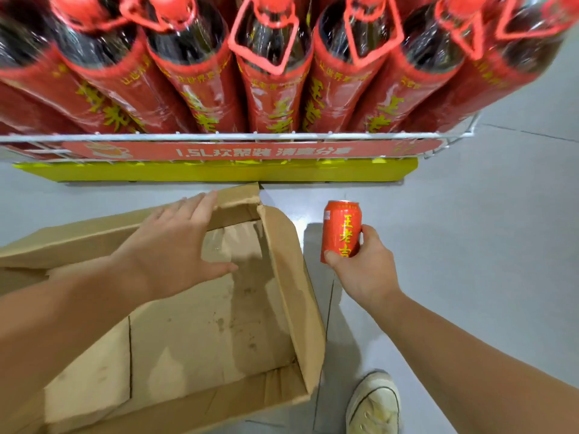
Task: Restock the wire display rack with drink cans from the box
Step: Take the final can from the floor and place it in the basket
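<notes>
Now, with the right hand (365, 267) wrapped tight around the red can (341, 231) and the left hand (175, 242) spread flat over the empty-looking box (294, 270), lift it straight up to the wire rack (219, 137).

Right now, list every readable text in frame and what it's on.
"王老吉": yellow characters down the red can held in the right hand.
"1.5L", then Chinese characters too blurred to read with confidence: red banner on the wire rack's front.
Large yellow characters on the bottles: cut off by the rack rail, only partly legible.
Small print on can top and bottle necks: too blurred.
Cardboard box: no text visible.
</notes>
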Demonstrator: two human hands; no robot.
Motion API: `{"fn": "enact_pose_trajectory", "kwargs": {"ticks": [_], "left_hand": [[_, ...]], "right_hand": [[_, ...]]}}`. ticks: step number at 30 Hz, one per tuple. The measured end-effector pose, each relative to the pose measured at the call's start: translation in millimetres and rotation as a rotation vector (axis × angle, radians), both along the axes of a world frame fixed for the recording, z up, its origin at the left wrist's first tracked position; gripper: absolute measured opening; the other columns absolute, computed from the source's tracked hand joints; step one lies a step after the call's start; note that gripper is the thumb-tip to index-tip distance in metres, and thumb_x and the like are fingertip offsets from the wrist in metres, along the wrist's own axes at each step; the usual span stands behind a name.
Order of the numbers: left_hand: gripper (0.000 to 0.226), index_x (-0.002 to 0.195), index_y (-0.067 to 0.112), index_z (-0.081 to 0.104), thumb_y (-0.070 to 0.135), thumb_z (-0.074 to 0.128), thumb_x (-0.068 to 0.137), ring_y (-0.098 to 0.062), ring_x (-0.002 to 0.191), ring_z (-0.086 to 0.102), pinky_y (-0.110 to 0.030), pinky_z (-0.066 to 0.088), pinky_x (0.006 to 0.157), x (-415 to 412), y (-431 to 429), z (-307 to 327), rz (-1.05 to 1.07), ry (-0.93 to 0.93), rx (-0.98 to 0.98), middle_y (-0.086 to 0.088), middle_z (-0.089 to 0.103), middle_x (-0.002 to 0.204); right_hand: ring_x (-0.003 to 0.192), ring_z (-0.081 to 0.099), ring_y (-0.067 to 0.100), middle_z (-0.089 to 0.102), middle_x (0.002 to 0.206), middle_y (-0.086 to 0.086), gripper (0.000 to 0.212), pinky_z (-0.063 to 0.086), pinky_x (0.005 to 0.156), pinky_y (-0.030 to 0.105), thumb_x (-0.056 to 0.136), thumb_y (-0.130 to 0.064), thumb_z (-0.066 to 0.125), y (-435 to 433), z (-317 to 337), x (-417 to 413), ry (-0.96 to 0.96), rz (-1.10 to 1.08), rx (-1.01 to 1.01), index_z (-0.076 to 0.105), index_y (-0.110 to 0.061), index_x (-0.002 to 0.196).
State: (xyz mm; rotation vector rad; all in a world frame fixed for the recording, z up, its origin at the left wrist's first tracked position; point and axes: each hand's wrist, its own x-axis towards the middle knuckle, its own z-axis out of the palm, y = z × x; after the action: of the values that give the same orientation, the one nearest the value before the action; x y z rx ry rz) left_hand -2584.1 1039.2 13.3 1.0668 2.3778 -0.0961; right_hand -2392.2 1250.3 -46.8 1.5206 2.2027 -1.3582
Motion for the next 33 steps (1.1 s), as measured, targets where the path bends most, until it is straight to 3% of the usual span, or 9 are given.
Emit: {"fn": "enact_pose_trajectory", "kwargs": {"ticks": [4,9,11,16,20,22,24,29,33], "left_hand": [[0.134,0.163,0.020,-0.004,0.099,0.032,0.061,-0.025,0.156,0.018,-0.046,0.021,0.126,21.4,-7.5,61.0,-0.013,-0.001,-0.012,-0.002,0.018,0.169],[0.146,0.161,0.025,-0.013,0.109,0.003,0.043,-0.020,0.157,0.007,-0.045,0.014,0.127,42.9,-16.0,152.5,0.127,-0.039,0.053,0.002,0.011,0.170],[0.141,0.160,0.026,-0.016,0.108,0.006,0.047,-0.019,0.158,0.004,-0.045,0.012,0.127,49.5,-19.7,193.6,0.151,-0.046,0.084,0.004,0.006,0.171],[0.127,0.161,0.028,-0.014,0.092,0.043,0.068,-0.021,0.157,0.006,-0.045,0.016,0.126,57.3,-15.1,323.5,0.237,-0.098,0.172,0.005,0.003,0.170],[0.139,0.163,0.020,0.002,0.105,0.031,0.057,-0.026,0.156,0.014,-0.050,0.022,0.125,46.3,-16.3,432.4,0.220,0.000,0.283,-0.004,0.014,0.170],[0.148,0.162,0.017,0.009,0.110,0.021,0.048,-0.029,0.156,0.014,-0.053,0.021,0.124,42.0,-17.6,487.8,0.210,0.056,0.316,-0.006,0.015,0.169],[0.144,0.162,0.018,0.014,0.107,0.024,0.050,-0.030,0.156,0.013,-0.055,0.021,0.124,36.9,-15.9,541.6,0.164,0.142,0.331,-0.007,0.014,0.170],[0.129,0.162,0.021,0.022,0.099,0.026,0.059,-0.031,0.157,0.010,-0.058,0.020,0.123,25.1,-22.3,654.4,0.040,0.370,0.332,-0.007,0.016,0.169],[0.125,0.159,0.019,0.033,0.100,0.027,0.064,-0.036,0.154,0.021,-0.062,0.023,0.120,14.7,-30.4,730.0,-0.018,0.514,0.398,-0.012,0.027,0.166]], "right_hand": [[0.085,0.062,0.013,0.061,0.100,-0.002,0.054,0.045,0.061,0.020,0.076,-0.034,0.082,-5.0,69.9,9.6,0.044,0.032,0.024,0.042,-0.041,0.112],[0.085,0.063,0.015,0.061,0.100,-0.003,0.057,0.049,0.065,0.024,0.073,-0.040,0.081,-12.0,174.4,14.3,0.091,0.016,0.027,0.045,-0.042,0.116],[0.082,0.064,0.015,0.062,0.099,-0.002,0.056,0.050,0.064,0.025,0.071,-0.038,0.080,-13.8,221.4,13.0,0.120,0.009,0.046,0.046,-0.042,0.115],[0.079,0.064,0.014,0.064,0.096,-0.002,0.051,0.047,0.061,0.024,0.069,-0.038,0.078,-21.7,350.7,6.3,0.187,-0.023,0.090,0.050,-0.039,0.112],[0.083,0.065,0.016,0.067,0.094,-0.007,0.046,0.053,0.070,0.032,0.068,-0.037,0.078,-27.9,467.6,-0.6,0.254,-0.030,0.164,0.056,-0.035,0.108],[0.088,0.065,0.017,0.067,0.099,-0.005,0.053,0.054,0.075,0.034,0.065,-0.042,0.075,-31.5,523.0,-1.6,0.287,-0.046,0.201,0.057,-0.031,0.114],[0.088,0.065,0.018,0.066,0.101,-0.004,0.054,0.055,0.077,0.037,0.062,-0.047,0.072,-32.9,573.5,-2.1,0.305,-0.076,0.227,0.058,-0.030,0.112],[0.077,0.063,0.016,0.065,0.086,-0.004,0.031,0.052,0.068,0.032,0.062,-0.046,0.071,-38.2,684.1,-2.3,0.408,-0.102,0.345,0.060,-0.031,0.087],[0.073,0.064,0.010,0.067,0.087,-0.004,0.031,0.050,0.063,0.029,0.062,-0.048,0.071,-39.9,763.6,-12.3,0.494,-0.120,0.386,0.063,-0.032,0.087]]}}
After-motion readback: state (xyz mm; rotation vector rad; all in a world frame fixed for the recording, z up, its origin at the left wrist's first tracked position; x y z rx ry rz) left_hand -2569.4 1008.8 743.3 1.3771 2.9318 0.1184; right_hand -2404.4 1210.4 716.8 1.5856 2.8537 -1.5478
